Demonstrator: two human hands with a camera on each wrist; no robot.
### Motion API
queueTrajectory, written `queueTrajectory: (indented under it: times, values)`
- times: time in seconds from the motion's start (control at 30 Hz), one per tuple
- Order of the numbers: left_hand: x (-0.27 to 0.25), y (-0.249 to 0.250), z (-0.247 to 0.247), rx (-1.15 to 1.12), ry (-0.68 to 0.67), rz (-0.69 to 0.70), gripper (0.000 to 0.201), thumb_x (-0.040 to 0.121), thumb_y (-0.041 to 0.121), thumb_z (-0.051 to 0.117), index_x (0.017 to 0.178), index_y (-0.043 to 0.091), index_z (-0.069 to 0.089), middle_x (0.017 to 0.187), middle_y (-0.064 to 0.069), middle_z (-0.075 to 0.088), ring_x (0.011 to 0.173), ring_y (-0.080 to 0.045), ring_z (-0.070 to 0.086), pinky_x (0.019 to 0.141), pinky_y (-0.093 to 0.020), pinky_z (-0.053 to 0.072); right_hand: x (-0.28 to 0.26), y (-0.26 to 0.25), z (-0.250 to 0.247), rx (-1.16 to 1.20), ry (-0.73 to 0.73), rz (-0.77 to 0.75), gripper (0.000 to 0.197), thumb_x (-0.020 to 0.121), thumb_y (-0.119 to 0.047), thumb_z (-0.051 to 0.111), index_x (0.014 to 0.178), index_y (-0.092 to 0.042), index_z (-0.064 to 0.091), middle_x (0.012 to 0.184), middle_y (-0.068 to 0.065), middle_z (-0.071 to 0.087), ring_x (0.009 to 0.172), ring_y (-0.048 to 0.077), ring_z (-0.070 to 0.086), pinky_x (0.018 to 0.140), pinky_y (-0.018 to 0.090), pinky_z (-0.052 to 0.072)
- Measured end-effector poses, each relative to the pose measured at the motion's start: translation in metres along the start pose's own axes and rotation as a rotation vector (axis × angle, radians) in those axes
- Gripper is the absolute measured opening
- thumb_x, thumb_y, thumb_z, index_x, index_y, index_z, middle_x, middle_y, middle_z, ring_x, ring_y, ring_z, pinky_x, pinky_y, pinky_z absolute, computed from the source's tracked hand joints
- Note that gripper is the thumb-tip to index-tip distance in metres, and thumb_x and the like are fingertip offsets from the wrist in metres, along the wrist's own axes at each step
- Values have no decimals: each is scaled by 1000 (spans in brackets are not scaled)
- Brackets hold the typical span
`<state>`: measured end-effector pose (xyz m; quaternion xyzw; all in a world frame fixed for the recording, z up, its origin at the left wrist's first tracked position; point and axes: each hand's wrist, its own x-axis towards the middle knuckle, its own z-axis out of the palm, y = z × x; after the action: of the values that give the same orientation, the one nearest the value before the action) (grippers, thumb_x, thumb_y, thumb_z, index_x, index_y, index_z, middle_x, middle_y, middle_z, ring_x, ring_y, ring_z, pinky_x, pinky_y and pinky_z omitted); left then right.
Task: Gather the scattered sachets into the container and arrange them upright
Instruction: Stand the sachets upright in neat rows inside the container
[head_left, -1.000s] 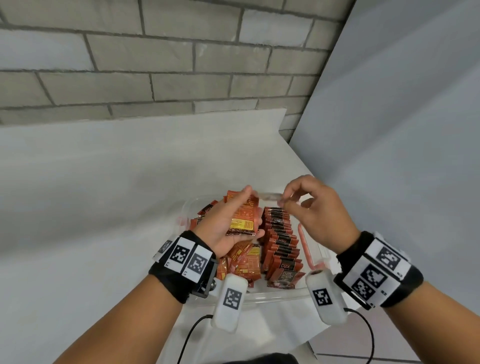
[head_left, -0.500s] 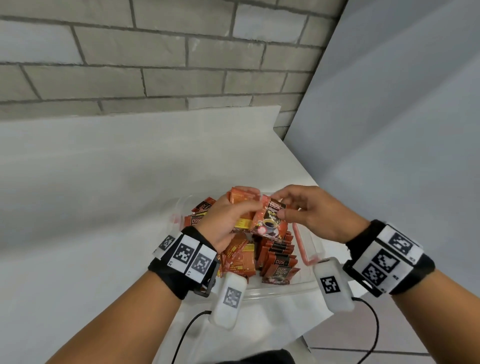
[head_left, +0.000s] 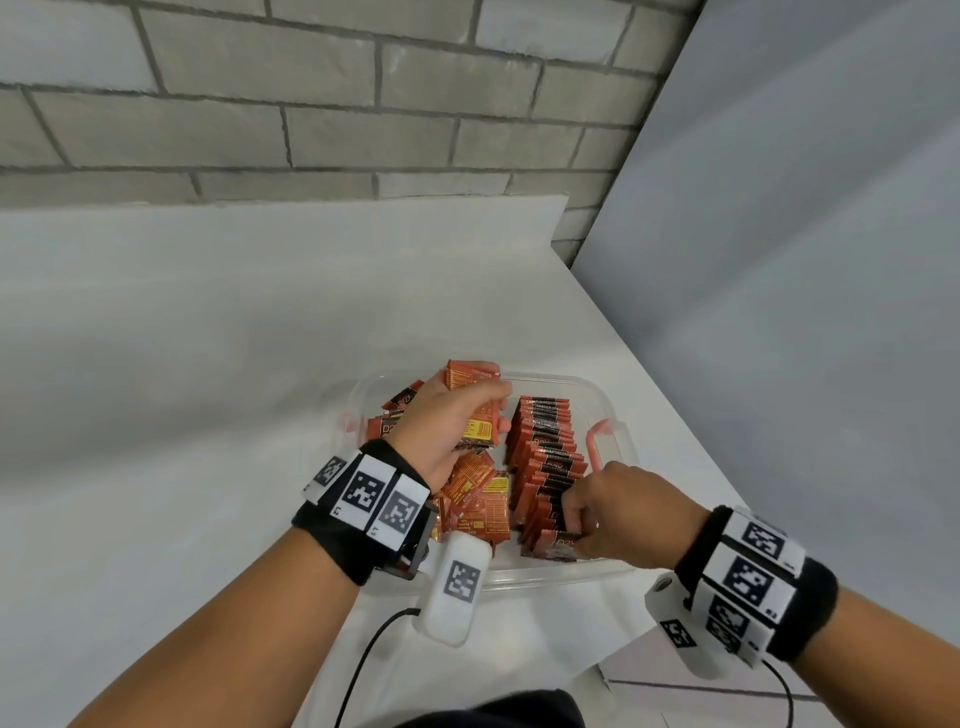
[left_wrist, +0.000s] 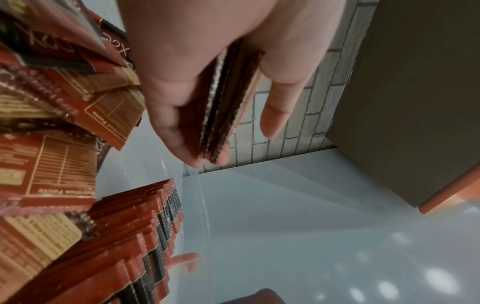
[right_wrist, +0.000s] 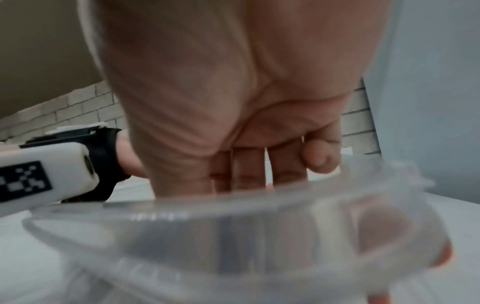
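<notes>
Counter, white, carries the clear container near its right edge. Inside I see a row of sachets standing upright at the right and loose sachets lying at the left. My left hand grips a small stack of sachets over the container. My right hand has its fingers pinched on the nearest sachet of the row.

A white table carries one clear plastic container near its right edge.
</notes>
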<state>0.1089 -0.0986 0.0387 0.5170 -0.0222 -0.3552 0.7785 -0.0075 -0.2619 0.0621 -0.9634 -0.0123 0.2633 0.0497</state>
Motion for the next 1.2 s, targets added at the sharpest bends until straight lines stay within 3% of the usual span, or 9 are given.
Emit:
queueTrajectory:
  times: [0.1,0.27,0.33,0.47,0.57,0.7,0.87,1.03,1.2]
  values:
    - [-1,1,-1,3,3,3,13,86,12,65,98,13,60,75,-7,62,68,-22,61,67,-34,49,3,-1,2,-78,30,18,7,81,-24,63,88,-23,65,82,-9,60,71,13,54,56,23,38]
    - [-2,0,-1,5,0,-2,12,87,13,65,98,12,60,77,-7,62,68,-22,62,69,-36,50,4,-5,5,-194,55,32,9,84,-21,56,76,-21,52,67,-8,45,61,17,45,46,20,22]
    - [-3,-1,-1,8,-5,-4,12,87,13,64,98,12,60,78,-8,62,68,-21,62,68,-34,51,2,-5,2,-187,55,28,7,84,-22,56,78,-19,54,62,-9,39,58,15,42,46,20,23]
    - [-3,-2,-1,16,-20,-6,11,88,14,63,98,12,60,78,-8,62,68,-22,62,67,-35,51,1,-4,-9,-27,17,-26,7,83,-25,66,90,-21,65,76,-11,54,71,12,54,61,22,41]
    - [-4,-2,-1,10,-16,-11,12,88,13,64,99,13,60,80,-9,62,68,-22,62,68,-36,51,4,-4,-12,109,-44,-51,13,79,-23,74,89,-18,69,76,-10,59,71,11,56,67,25,46]
    - [-4,-1,-1,13,-8,-12,13,88,13,64,100,12,60,80,-9,62,67,-21,63,66,-34,51,11,-6,-5,68,-67,-38,13,77,-22,74,89,-17,70,69,-14,53,70,11,54,64,24,45]
    - [-3,0,-1,6,3,-17,16,87,12,64,102,11,59,81,-10,62,65,-21,62,63,-33,52,12,-6,5,-217,37,-24,4,82,-19,59,79,-18,56,76,-3,53,66,19,50,48,22,29]
    - [-3,-1,1,35,-11,-29,7,89,13,63,94,10,60,81,-12,61,66,-22,62,63,-31,51,10,-7,8,-266,129,-53,11,87,-16,48,77,-17,44,78,-3,50,64,21,46,56,26,30]
    - [-3,-2,3,30,-18,-36,9,89,13,62,98,11,61,80,-10,63,64,-20,63,60,-30,51,6,-7,7,-282,127,-74,11,89,-19,48,80,-19,41,90,-1,63,67,19,45,63,25,31]
